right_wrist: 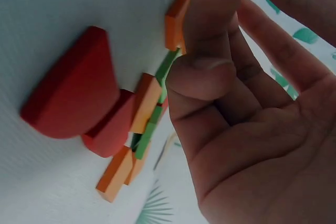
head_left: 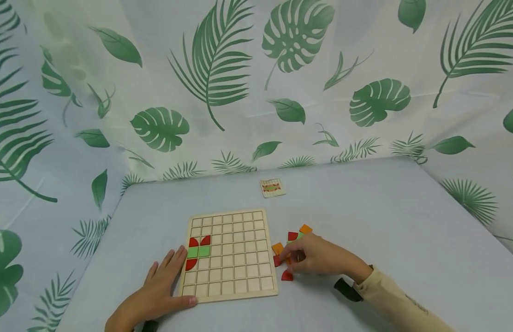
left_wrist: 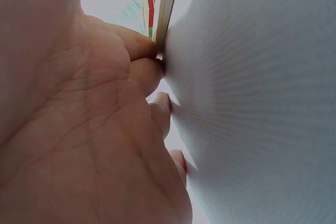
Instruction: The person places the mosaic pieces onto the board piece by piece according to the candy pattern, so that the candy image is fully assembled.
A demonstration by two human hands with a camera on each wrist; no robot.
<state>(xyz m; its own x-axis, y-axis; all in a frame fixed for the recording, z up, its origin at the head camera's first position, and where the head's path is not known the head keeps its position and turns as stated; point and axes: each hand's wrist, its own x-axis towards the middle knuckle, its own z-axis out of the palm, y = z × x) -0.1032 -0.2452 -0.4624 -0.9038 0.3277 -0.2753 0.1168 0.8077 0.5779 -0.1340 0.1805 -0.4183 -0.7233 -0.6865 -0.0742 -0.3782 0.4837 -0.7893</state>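
A pale wooden grid board (head_left: 229, 297) lies on the table. Along its left edge rests my left hand (head_left: 157, 288), fingers spread and thumb at the near left corner. Red quarter-circle pieces (head_left: 191, 264) and two green squares (head_left: 204, 251) fill cells on the board's left side. To the right of the board, my right hand (head_left: 323, 256) is over a loose group of pieces, its index fingertip at a red piece (head_left: 277, 261) and its thumb apart from it. In the right wrist view other fingers curl inward, and nearby lies a large red quarter-circle (right_wrist: 76, 87).
Orange pieces (head_left: 306, 228), red and green ones lie loosely around the right hand, partly hidden under it. A small pattern card (head_left: 272, 188) lies farther back on the table. Leaf-printed cloth (head_left: 240, 92) hangs behind the table and at both sides.
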